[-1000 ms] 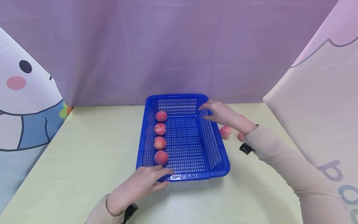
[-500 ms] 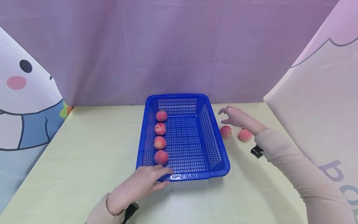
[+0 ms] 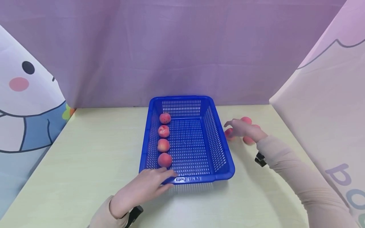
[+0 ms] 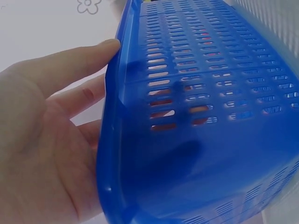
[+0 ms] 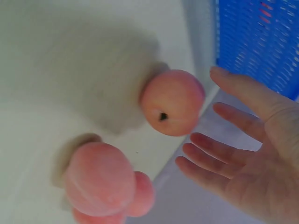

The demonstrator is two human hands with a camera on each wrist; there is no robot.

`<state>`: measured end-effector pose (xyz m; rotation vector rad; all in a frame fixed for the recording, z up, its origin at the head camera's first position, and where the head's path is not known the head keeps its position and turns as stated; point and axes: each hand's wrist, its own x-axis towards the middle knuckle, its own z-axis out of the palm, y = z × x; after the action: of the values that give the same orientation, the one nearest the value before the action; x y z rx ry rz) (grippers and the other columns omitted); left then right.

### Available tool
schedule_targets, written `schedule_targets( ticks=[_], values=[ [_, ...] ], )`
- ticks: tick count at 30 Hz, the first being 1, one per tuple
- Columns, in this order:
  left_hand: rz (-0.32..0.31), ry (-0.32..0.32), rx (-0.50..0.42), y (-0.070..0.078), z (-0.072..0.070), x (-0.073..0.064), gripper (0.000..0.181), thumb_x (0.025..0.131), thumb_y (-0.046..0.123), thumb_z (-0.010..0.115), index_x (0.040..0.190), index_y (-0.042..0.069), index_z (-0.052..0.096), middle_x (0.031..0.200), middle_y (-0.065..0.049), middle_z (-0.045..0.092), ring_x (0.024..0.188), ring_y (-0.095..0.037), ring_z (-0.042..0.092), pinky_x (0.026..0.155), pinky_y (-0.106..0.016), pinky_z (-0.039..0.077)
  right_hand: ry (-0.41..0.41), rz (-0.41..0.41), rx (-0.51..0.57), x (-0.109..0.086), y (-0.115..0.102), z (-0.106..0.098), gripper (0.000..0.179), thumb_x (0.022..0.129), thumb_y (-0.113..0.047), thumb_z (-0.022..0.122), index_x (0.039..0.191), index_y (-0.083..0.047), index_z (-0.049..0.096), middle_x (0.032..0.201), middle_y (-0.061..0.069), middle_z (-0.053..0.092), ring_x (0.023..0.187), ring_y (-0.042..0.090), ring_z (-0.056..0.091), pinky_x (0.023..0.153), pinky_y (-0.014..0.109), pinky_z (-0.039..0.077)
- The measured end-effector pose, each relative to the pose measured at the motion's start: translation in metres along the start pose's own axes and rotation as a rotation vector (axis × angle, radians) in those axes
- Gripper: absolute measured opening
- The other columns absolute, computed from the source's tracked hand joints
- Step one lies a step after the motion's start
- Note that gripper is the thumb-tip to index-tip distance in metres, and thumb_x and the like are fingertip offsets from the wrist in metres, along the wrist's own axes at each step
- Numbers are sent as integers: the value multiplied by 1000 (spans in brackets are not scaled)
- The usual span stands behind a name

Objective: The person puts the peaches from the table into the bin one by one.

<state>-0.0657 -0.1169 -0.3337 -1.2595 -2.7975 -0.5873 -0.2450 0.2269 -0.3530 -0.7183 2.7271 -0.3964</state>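
Observation:
A blue plastic basket with slotted walls stands on the table. Along its inner left side several peaches lie in a row. My left hand grips the basket's near rim at the left corner; in the left wrist view the thumb touches the rim and the fingers pass behind the wall. Outside the basket's right wall, my right hand hovers over a single peach, fingers spread and slightly bent, holding nothing. In the right wrist view a narrow gap shows between fingertips and peach.
Several more peaches sit clustered on the pale table, partly behind my right hand and wrist in the head view. A purple cloth hangs behind the table, and printed panels flank it.
My right hand has moved from above the basket's right rim out to the right, then down to the single peach. The left hand stays on the rim.

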Motion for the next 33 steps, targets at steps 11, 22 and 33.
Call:
schedule_targets(
  ticks=[11,22,33],
  values=[
    [-12,-3,16,2,1,1,18,81,19,63,97,14,58,70,7,51,54,-1,41,47,-16,35,80,-5,-11,6,8,21,43,73,-9,70,110,7,56,98,20,58,93,32,51,83,43,42],
    [-10,8,27,2,1,1,17,81,19,63,96,14,58,69,8,51,54,-2,42,46,-17,36,80,14,17,13,18,31,38,73,-9,69,106,7,58,90,15,60,79,24,58,75,36,47],
    [-7,13,25,2,2,0,17,81,20,63,96,14,57,69,8,50,54,-2,42,46,-16,36,126,-53,-62,14,19,34,20,68,-7,70,86,2,65,76,6,64,69,19,55,67,32,46]
  ],
)
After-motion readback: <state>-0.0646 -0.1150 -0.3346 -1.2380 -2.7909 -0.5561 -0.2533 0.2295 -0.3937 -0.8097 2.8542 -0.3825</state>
